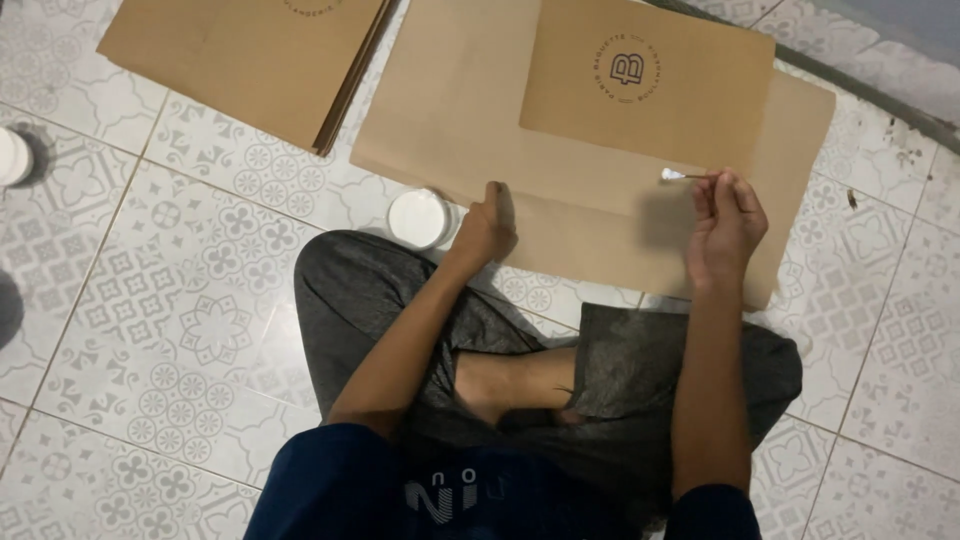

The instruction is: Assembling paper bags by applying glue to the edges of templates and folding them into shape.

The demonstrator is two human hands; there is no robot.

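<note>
**Glue brush over brown paper on a tiled floor**

Floor tiles [200, 330] are pale grey-white with a repeating flower pattern, grout lines running diagonal across the view, and a darker strip of wall base shows at the top right corner. Person sits cross-legged on them in grey trousers and a dark blue top.

Using the big brown paper sheet [450, 120] as the landmark: a smaller printed paper bag [650, 90] with a round stamp lies flat on its upper right part. Right hand [725, 225] hovers over the sheet's right end, fingers pinched shut on a thin brush [685, 176] whose white-tipped end sits right at the bag's lower edge. Left hand [487, 225] is curled into a loose fist pressing on the sheet's near edge, nothing visible in it. Hands are well apart.

Just off the sheet's near left edge, beside the left hand, stands a small round white pot [418, 217]. A stack of brown bags [250, 60] lies left of the sheet, nearly touching it
</note>
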